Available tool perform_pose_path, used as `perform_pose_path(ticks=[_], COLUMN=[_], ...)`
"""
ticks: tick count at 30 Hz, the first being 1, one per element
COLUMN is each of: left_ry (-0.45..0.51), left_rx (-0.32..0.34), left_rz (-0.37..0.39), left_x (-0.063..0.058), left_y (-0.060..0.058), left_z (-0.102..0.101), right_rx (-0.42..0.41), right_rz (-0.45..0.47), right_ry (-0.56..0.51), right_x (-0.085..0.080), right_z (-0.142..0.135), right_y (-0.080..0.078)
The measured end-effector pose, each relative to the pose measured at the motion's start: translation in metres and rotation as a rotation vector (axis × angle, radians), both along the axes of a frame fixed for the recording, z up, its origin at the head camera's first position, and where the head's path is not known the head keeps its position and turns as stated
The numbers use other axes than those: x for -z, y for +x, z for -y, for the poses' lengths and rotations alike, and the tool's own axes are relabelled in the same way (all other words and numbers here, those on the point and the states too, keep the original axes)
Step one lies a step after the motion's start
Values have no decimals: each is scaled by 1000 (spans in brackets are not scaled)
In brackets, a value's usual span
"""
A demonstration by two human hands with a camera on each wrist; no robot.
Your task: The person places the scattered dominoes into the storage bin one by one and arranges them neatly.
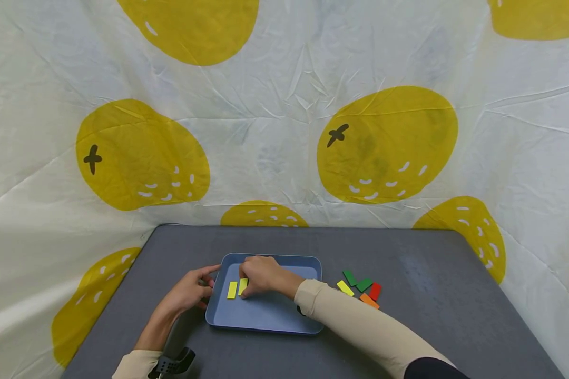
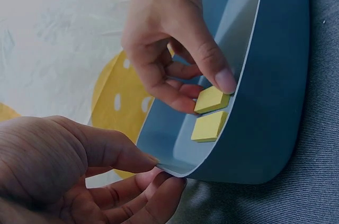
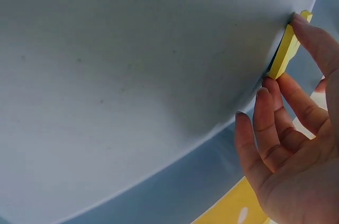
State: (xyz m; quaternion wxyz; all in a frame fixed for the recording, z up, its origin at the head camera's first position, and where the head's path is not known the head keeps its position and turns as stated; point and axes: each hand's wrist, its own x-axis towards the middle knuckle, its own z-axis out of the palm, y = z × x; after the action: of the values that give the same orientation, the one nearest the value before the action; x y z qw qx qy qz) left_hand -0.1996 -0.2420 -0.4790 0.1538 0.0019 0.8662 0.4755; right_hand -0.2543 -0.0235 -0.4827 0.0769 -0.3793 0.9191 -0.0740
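Two grips on my feed: fingers of right hand [image 1: 265, 275] pinch a yellow tile [image 1: 243, 286] by its ends inside the blue tray [image 1: 265, 316], second yellow tile [image 1: 232, 290] just beside it; fingers of left hand [image 1: 186, 291] pinch the tray's edge. Tray's on the grey desk [image 1: 246, 358]. Right of it I see loose tiles [image 1: 363, 285]: green, red, orange, yellow.

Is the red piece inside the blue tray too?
No, the red piece lies on the gray table, to the right of the blue tray.
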Motion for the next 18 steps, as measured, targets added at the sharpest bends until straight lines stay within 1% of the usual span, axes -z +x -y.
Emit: perform_pose_path(ticks=[6, 14, 18], left_ry=[2, 3, 6], left_rx=[2, 12, 12], left_rz=[7, -1, 0], left_x=[0, -1, -1], left_y=[-1, -1, -1], left_z=[1, 1, 1], right_rx=[-8, -23, -18], right_rz=[18, 2, 10], right_ry=[-26, -25, -26], right_x=[1, 3, 4], right_z=[2, 6, 7], right_y=[0, 0, 0])
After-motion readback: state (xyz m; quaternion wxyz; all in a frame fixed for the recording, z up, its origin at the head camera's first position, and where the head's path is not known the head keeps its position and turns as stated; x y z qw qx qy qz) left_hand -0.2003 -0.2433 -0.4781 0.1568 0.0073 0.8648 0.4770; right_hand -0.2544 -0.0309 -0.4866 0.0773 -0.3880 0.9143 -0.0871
